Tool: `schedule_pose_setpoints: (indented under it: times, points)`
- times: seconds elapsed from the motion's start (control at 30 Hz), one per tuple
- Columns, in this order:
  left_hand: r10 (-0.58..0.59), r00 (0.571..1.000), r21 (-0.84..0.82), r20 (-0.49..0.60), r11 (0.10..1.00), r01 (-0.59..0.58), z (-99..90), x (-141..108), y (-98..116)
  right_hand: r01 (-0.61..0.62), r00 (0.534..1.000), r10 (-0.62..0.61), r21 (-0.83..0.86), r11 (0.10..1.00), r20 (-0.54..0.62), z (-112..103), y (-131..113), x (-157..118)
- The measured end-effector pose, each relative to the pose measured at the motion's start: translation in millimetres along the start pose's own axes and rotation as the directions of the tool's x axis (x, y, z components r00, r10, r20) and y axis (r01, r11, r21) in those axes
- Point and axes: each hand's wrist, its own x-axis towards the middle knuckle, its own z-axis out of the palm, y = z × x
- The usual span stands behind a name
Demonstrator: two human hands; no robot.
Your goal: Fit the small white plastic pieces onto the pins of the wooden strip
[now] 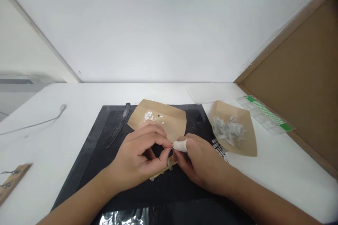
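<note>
Thumb and index finger of my left hand (144,153) are pinched together at a tiny item, too small to make out. My right hand (202,158) meets it there, fingers curled, with a pale finger cover (180,146) on the index finger. What the right fingers hold, if anything, is hidden. Just below the fingertips lies a narrow tan strip (158,174) with small translucent pieces on it, partly covered by the hands. Behind them, a brown paper sheet (174,116) bears small white chips (148,115).
A black mat (87,154) lies under the hands, with dark curved tweezers (118,126) at its left. Rightward are a second brown paper (248,147) with translucent scraps (229,130) and a clear, green-labelled case (266,114). A wooden holder (16,179) and cable (39,124) are left.
</note>
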Motion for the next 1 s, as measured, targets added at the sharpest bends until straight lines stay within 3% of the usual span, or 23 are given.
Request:
schedule_pose_setpoints:
  times: [0.27, 0.4, 0.5, 0.6, 0.73, 0.87, 1.0]
  points:
    - [0.02, 0.999, 0.038, 0.038, 0.999, -0.022, -2.6, -0.3, -3.0, 0.048, 0.995, -0.055, -0.078, 0.996, -0.088, 1.7, 1.8, 0.5]
    - [0.095, 0.995, 0.123, 0.033, 0.988, -0.099, -3.0, -0.9, -4.2, 0.02, 0.995, -0.028, -0.088, 0.996, -0.091, 1.7, 0.2, -1.3]
    - [0.074, 0.995, 0.148, 0.063, 0.986, -0.083, -2.8, -1.1, -5.0, -0.023, 0.997, 0.018, -0.067, 0.998, -0.079, 1.6, -0.6, -3.1]
    - [0.041, 0.996, 0.152, 0.081, 0.987, -0.053, -2.9, -2.2, -6.1, -0.118, 0.993, 0.118, 0.026, 0.993, -0.015, 0.8, -0.2, -3.7]
    - [-0.013, 0.994, 0.13, 0.112, 0.991, -0.001, -3.4, -4.8, -6.5, -0.28, 0.956, 0.249, 0.236, 0.93, 0.155, -2.6, 0.3, -1.0]
    - [-0.054, 0.991, 0.1, 0.122, 0.994, 0.042, -3.3, -5.4, -5.9, -0.359, 0.927, 0.264, 0.427, 0.83, 0.266, -7.4, -1.3, 3.8]
    - [-0.096, 0.986, 0.066, 0.138, 0.994, 0.087, -2.7, -3.9, -4.7, -0.365, 0.922, 0.238, 0.484, 0.795, 0.306, -11.1, -2.1, 6.3]
